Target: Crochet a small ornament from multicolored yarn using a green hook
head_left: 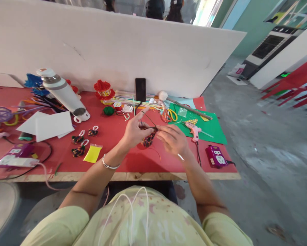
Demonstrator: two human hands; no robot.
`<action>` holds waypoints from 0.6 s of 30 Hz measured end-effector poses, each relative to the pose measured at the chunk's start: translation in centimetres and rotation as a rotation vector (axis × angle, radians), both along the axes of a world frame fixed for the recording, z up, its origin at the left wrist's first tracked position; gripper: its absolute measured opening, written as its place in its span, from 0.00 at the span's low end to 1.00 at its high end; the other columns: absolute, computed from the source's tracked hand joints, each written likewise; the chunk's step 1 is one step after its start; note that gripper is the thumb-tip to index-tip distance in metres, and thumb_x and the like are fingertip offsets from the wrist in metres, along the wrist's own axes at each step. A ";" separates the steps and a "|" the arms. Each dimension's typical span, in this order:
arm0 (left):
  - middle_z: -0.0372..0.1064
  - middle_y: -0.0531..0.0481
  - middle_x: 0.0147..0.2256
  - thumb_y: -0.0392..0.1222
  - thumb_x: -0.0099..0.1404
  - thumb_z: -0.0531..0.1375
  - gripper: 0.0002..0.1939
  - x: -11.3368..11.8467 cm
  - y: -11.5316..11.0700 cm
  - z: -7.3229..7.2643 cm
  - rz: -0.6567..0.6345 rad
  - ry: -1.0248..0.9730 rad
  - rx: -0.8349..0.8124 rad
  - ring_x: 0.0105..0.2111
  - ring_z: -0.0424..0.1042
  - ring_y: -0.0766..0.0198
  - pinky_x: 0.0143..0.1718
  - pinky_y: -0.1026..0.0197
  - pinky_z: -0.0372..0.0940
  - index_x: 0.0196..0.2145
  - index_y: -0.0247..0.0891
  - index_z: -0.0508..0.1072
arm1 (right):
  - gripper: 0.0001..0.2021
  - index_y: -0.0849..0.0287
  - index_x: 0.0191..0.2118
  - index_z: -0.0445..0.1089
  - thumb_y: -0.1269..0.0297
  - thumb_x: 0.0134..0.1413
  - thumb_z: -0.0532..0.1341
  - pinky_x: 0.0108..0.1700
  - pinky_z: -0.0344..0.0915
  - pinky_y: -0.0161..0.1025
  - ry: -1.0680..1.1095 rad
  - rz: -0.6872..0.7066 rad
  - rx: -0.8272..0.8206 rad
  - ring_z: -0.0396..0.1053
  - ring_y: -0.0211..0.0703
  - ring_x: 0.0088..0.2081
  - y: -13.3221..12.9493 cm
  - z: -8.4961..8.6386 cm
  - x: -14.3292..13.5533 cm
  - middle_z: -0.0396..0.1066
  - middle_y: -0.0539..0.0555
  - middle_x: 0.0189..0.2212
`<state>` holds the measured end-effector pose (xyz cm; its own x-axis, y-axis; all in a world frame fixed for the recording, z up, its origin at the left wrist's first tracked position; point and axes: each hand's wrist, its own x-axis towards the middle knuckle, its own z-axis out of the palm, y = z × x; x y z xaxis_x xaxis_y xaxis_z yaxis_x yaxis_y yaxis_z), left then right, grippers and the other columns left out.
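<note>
three beaded ornaments (81, 142) lie finished on the surface (122, 160); left hand (134, 131) and right hand (172, 138) fingers pinch a fourth ornament (148, 139), seemingly half-wound.

A single head-worn camera looked forward and steeply down over the person's chest onto the red worktop (112, 136), close enough that both forearms filled the lower frame. It faced the white partition board (117, 51) standing behind the worktop, with grey floor to the right.

small multicoloured thread ornament (148, 139), held above table
</note>
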<state>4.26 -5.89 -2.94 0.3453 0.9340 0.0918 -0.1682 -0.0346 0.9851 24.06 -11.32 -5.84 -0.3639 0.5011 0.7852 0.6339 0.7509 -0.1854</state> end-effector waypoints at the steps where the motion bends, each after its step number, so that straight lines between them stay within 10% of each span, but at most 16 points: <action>1: 0.77 0.56 0.25 0.34 0.51 0.74 0.58 0.2 -0.3 0.1 -0.003 -0.078 -0.045 0.22 0.73 0.69 0.25 0.69 0.64 0.75 0.32 0.54 | 0.17 0.50 0.56 0.74 0.71 0.63 0.67 0.56 0.76 0.52 0.022 -0.099 0.041 0.78 0.52 0.53 -0.3 -1.0 -0.8 0.80 0.60 0.55; 7: 0.64 0.65 0.17 0.36 0.50 0.75 0.57 -0.7 -0.3 0.6 -0.305 -0.215 -0.368 0.12 0.48 0.78 0.15 0.70 0.42 0.74 0.32 0.56 | 0.19 0.45 0.58 0.74 0.68 0.64 0.66 0.51 0.78 0.50 0.317 -0.024 0.108 0.80 0.49 0.50 -0.7 -2.5 -1.8 0.81 0.57 0.51; 14: 0.77 0.52 0.23 0.31 0.49 0.75 0.55 -2.4 1.3 1.6 -0.233 0.100 -0.089 0.19 0.68 0.70 0.22 0.69 0.56 0.72 0.26 0.60 | 0.10 0.48 0.50 0.80 0.64 0.66 0.66 0.53 0.77 0.44 0.201 0.253 -0.399 0.82 0.47 0.49 -0.9 3.3 2.0 0.84 0.55 0.50; 18: 0.78 0.51 0.24 0.31 0.49 0.73 0.51 -2.1 1.4 1.8 -0.274 0.132 -0.029 0.21 0.72 0.67 0.24 0.68 0.59 0.70 0.27 0.65 | 0.09 0.50 0.46 0.81 0.57 0.67 0.65 0.53 0.78 0.47 0.375 0.331 -0.680 0.83 0.49 0.48 -0.8 3.4 2.9 0.84 0.56 0.48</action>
